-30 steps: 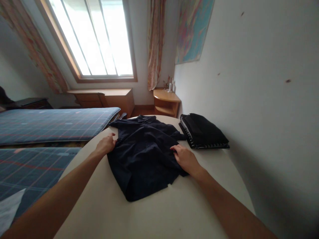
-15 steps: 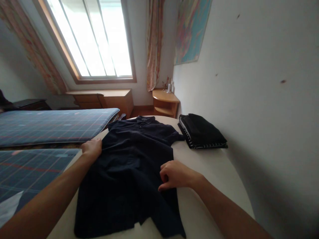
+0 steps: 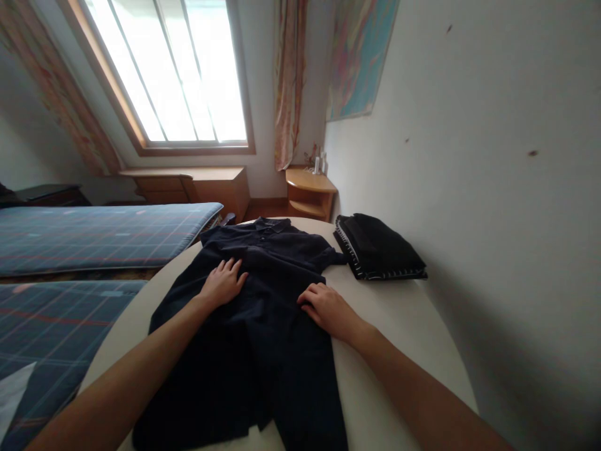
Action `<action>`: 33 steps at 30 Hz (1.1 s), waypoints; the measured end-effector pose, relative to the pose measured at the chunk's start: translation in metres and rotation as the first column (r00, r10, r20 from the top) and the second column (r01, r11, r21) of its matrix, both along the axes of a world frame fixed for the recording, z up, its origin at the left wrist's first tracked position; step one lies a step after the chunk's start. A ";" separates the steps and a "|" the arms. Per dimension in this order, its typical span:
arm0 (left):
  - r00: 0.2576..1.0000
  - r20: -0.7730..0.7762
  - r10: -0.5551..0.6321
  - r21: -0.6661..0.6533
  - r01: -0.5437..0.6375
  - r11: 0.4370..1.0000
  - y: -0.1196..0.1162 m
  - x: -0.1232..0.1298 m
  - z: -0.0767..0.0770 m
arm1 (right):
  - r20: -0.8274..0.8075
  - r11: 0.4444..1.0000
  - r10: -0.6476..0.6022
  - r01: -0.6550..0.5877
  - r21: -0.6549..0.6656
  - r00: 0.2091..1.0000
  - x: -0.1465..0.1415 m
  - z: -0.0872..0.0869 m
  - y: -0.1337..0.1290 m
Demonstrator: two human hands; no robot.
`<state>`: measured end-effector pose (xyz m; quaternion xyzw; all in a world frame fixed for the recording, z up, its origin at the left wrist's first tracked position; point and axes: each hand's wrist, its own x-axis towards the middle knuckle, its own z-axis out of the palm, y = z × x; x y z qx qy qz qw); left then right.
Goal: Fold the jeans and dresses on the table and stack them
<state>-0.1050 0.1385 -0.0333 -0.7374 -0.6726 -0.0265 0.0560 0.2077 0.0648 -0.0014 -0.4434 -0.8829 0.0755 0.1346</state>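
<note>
A dark navy collared shirt lies spread on a round cream table, its collar at the far edge and its hem toward me. My left hand rests on the upper left part of the shirt, fingers apart and holding nothing. On the right edge of the shirt lies my right hand, its fingers slightly bent and spread on the fabric, with nothing held. The cloth shows light wrinkles around both hands.
Folded black clothes are stacked at the table's back right, near the white wall. Beds with blue plaid mattresses stand to the left. Beyond the table are a wooden desk and a small corner shelf.
My left hand has moved right from the shirt's left edge onto its upper part and opened. My right hand has shifted slightly up and flattened onto the fabric. The left side of the shirt lies differently.
</note>
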 end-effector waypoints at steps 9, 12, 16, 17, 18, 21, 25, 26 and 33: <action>0.997 0.036 0.066 -0.085 -0.062 0.994 0.020 0.022 -0.001 | 0.144 0.969 -0.215 0.193 0.152 0.966 0.010 -0.005 0.024; 0.994 0.056 0.097 -0.077 -0.092 0.993 0.021 0.033 -0.003 | 0.114 0.946 -0.292 0.269 0.180 0.950 0.020 -0.007 0.033; 0.988 0.088 0.127 0.002 -0.128 0.992 0.014 0.044 -0.008 | -0.022 0.976 -0.148 0.150 0.157 0.989 0.016 0.002 0.021; 0.987 0.098 0.126 0.021 -0.129 0.991 0.012 0.045 -0.009 | -0.062 0.986 -0.072 0.081 0.145 0.995 0.012 0.007 0.013; 0.987 0.108 0.123 0.034 -0.127 0.991 0.010 0.045 -0.009 | -0.096 0.990 0.011 0.002 0.138 0.995 0.007 0.013 0.005; 0.986 0.126 0.106 0.050 -0.113 0.992 0.007 0.042 -0.011 | -0.104 0.935 0.354 -0.350 0.052 0.930 -0.010 0.029 -0.024; 0.985 0.141 0.099 0.051 -0.107 0.993 0.007 0.041 -0.013 | -0.002 0.802 0.596 -0.596 -0.038 0.803 -0.028 0.036 -0.053; 0.984 0.147 0.097 0.054 -0.106 0.993 0.008 0.041 -0.014 | 0.015 0.788 0.615 -0.614 -0.041 0.788 -0.031 0.035 -0.057; 0.974 0.213 0.079 0.111 -0.105 0.988 0.005 0.042 -0.010 | 0.025 0.751 0.660 -0.659 -0.033 0.751 -0.038 0.022 -0.062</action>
